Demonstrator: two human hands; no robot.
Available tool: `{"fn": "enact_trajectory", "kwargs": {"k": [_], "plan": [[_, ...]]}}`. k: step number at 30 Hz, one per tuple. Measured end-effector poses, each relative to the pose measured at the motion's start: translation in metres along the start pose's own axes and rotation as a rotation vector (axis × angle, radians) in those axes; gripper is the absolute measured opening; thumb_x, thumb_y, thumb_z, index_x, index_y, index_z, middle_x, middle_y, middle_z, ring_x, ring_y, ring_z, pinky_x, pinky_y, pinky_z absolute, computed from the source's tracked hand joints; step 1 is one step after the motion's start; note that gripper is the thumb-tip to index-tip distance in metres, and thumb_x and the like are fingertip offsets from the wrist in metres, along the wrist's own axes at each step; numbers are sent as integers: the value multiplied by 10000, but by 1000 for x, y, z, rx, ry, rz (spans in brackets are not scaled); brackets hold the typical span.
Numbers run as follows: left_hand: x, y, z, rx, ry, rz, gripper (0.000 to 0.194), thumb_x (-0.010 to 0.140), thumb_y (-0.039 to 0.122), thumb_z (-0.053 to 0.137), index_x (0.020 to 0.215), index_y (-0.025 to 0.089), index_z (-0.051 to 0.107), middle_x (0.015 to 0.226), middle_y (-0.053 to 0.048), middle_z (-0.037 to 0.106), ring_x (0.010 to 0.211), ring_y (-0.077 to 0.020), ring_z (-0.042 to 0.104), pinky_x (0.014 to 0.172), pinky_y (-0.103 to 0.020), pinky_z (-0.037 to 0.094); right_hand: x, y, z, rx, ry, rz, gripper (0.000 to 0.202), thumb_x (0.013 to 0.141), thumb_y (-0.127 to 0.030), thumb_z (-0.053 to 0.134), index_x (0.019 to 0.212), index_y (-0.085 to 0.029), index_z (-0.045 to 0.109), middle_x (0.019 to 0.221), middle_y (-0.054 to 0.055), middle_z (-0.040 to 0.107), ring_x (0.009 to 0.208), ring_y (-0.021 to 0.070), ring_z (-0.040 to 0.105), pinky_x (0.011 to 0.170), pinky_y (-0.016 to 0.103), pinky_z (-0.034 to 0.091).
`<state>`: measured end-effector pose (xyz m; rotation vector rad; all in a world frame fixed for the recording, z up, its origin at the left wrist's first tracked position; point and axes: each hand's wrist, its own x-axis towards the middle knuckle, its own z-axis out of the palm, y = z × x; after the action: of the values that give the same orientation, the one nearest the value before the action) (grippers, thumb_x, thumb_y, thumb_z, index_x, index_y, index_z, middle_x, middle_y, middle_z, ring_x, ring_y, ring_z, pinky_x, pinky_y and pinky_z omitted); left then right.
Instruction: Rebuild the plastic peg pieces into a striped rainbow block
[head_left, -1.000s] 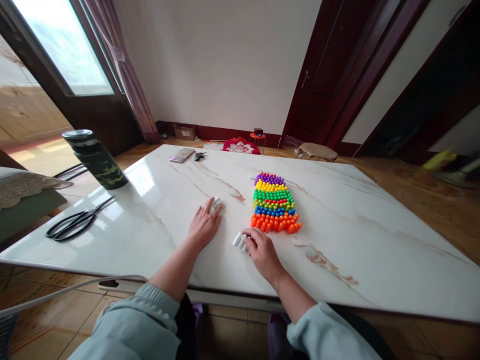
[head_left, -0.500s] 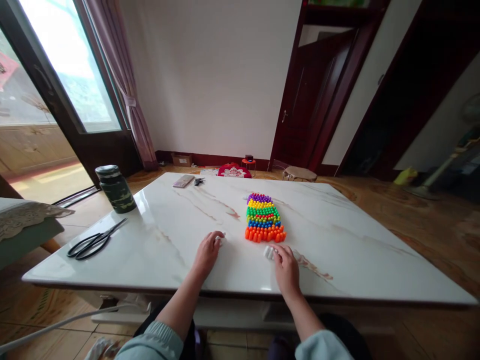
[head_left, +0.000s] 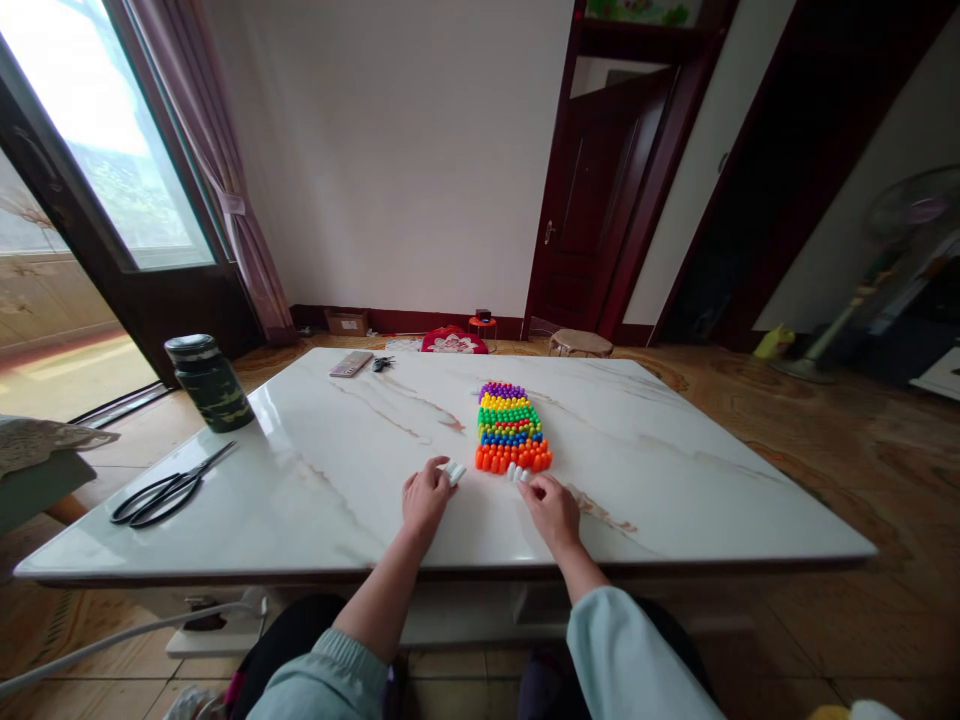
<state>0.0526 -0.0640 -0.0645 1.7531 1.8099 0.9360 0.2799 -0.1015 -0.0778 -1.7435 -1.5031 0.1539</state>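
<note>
White rounded pieces [head_left: 456, 473] pinched in left hand [head_left: 427, 498], white cluster [head_left: 517, 473] pinched in right hand [head_left: 555, 510]; hands apart. Glossy beads [head_left: 510, 419], colour-banded, on marble-patterned desk [head_left: 675, 490].

No text, brand, number or sign is showing clearly enough for reading. The dark patterned bottle [head_left: 210, 385] is presenting no letters that one can make out. The phone [head_left: 351, 364] is lying too far away, and any print on it is appearing too small. The cardboard box [head_left: 347, 323] farther back is likewise giving no legible label.
</note>
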Motion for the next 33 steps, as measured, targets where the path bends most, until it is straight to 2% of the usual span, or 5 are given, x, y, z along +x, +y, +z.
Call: {"fn": "enact_trajectory", "kwargs": {"k": [5,12,23,28,33], "plan": [[-6,9,10,-5,23,9,326,875,232,432,1098,242,669,869,-24,742,950,-191,637,979,-349,380,2,-3,1,-71,-38,-46,267,808,-417,556,644,-210,594,777,16,644,665,142,577,586,252,354],[-13,6,6,-16,39,10,341,861,243,449,1109,254,684,954,-33,720,965,-189,619,918,-310,421,8,-14,2,-134,-77,200,312,763,-460,648,974,-232,625,857,22,702,762,191,633,574,257,342],[-14,8,4,32,35,80,338,884,247,464,1138,250,686,797,-26,703,888,-185,631,914,-319,424,10,-11,7,-43,-19,178,265,822,-341,579,1058,-258,666,998,29,708,832,191,632,624,263,369],[-14,9,4,38,51,84,330,884,239,471,1129,254,692,798,-27,703,876,-183,621,936,-332,405,6,-14,5,24,85,220,296,823,-492,555,856,-224,676,820,20,716,706,186,616,579,262,340],[-12,6,7,34,72,100,314,881,226,485,1104,262,703,790,-16,704,851,-170,622,920,-314,410,2,-14,4,-13,-46,75,292,830,-482,545,783,-264,734,751,5,720,689,181,623,570,253,338]]}}
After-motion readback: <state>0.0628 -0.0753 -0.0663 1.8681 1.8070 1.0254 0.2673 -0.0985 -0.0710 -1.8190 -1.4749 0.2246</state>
